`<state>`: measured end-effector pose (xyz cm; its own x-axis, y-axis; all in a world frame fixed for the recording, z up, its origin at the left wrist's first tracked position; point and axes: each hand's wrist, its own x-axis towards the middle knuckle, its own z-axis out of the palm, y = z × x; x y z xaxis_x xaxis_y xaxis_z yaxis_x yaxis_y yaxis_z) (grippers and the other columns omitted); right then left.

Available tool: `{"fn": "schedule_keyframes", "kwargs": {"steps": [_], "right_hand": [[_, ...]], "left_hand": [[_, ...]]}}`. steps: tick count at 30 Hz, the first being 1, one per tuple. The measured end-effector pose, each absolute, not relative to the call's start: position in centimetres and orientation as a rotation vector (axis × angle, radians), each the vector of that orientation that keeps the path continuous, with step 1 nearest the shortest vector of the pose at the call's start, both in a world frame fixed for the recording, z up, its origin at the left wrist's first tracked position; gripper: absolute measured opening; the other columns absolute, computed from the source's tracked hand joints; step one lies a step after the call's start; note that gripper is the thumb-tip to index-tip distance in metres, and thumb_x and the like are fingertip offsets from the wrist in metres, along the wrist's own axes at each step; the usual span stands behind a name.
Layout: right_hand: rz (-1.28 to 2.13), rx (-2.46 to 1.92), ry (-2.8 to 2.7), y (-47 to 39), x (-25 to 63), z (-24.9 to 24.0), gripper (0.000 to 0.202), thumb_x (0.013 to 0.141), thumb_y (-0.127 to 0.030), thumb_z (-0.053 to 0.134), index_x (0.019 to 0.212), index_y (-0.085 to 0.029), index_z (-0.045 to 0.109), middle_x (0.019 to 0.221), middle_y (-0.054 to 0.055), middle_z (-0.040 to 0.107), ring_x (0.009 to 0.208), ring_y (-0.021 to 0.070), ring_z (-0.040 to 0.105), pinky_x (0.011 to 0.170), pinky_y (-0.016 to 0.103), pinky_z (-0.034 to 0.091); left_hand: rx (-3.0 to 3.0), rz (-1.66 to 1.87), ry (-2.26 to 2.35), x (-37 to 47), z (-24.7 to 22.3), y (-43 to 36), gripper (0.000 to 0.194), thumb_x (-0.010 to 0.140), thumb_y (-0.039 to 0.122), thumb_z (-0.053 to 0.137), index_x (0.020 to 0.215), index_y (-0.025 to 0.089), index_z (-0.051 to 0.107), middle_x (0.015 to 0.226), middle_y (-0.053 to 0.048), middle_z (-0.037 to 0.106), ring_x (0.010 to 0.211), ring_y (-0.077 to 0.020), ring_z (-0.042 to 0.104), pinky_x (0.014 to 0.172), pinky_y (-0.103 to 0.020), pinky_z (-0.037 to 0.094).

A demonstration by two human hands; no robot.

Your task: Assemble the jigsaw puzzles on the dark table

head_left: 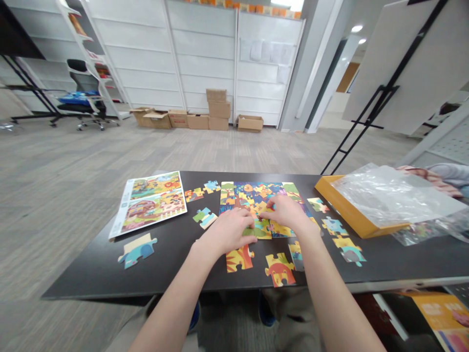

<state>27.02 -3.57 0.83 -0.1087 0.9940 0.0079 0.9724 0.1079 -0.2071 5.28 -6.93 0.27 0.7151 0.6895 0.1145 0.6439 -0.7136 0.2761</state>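
Note:
A colourful jigsaw puzzle lies partly joined on a printed board in the middle of the black table. My left hand rests at its left front part, thumb and fingers apart, touching the pieces. Over the centre, my right hand has thumb and forefinger around a yellow puzzle piece; the other fingers are partly hidden. Close in front lie an orange leaf piece, a lion-face piece and a blue-and-yellow piece, partly covered by my right forearm.
At the left stands a picture sheet, with a blue animal piece before it and a green piece beside it. More loose pieces lie right, by an orange box holding clear plastic. The black table ends close to my lap.

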Motion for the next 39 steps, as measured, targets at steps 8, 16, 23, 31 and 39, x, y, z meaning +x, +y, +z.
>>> {"fn": "schedule_keyframes", "kwargs": {"steps": [8, 16, 23, 31, 39], "right_hand": [[0.161, -2.026, -2.192, -3.2, 28.0, 0.0, 0.027, 0.082, -0.046, 0.071, 0.087, -0.020, 0.074, 0.095, 0.011, 0.073, 0.089, 0.0263, 0.068, 0.070, 0.030, 0.044], [0.173, -1.878, -2.278, -2.3, 29.1, -1.3, 0.026, 0.083, -0.039, 0.072, 0.096, -0.017, 0.071, 0.110, 0.013, 0.069, 0.096, 0.0247, 0.067, 0.077, 0.030, 0.048], [0.290, -1.840, -2.191, -2.4, 29.0, -1.4, 0.016, 0.081, -0.029, 0.070, 0.093, -0.019, 0.065, 0.100, 0.009, 0.071, 0.093, 0.0241, 0.066, 0.077, 0.031, 0.047], [0.410, -1.794, -2.118, -2.7, 28.9, -1.0, 0.035, 0.075, -0.026, 0.075, 0.104, -0.021, 0.057, 0.104, 0.006, 0.070, 0.091, 0.0217, 0.065, 0.074, 0.029, 0.045], [0.432, -1.746, -2.104, -2.5, 29.2, -1.3, 0.049, 0.071, -0.028, 0.076, 0.114, -0.021, 0.054, 0.104, 0.005, 0.067, 0.094, 0.0222, 0.063, 0.080, 0.033, 0.046]], "left_hand": [[2.723, 0.306, 1.082, 5.5, 0.2, -7.1, 0.025, 0.089, 0.043, 0.070, 0.099, 0.020, 0.068, 0.109, -0.007, 0.068, 0.108, -0.0269, 0.063, 0.092, -0.038, 0.051], [2.734, 0.314, 1.096, 5.6, 0.1, -7.1, 0.027, 0.089, 0.044, 0.070, 0.101, 0.020, 0.067, 0.111, -0.008, 0.068, 0.112, -0.0276, 0.062, 0.094, -0.039, 0.051], [2.734, 0.296, 1.102, 5.7, 0.4, -7.2, 0.027, 0.089, 0.043, 0.070, 0.101, 0.019, 0.067, 0.111, -0.008, 0.067, 0.110, -0.0274, 0.062, 0.094, -0.039, 0.051], [2.725, 0.302, 1.090, 5.7, 0.4, -7.2, 0.025, 0.090, 0.041, 0.070, 0.101, 0.019, 0.066, 0.110, -0.008, 0.068, 0.108, -0.0263, 0.062, 0.093, -0.038, 0.050], [2.721, 0.312, 1.107, 5.7, 0.6, -7.3, 0.024, 0.089, 0.040, 0.070, 0.100, 0.019, 0.065, 0.109, -0.008, 0.068, 0.109, -0.0269, 0.061, 0.092, -0.038, 0.050]]}}
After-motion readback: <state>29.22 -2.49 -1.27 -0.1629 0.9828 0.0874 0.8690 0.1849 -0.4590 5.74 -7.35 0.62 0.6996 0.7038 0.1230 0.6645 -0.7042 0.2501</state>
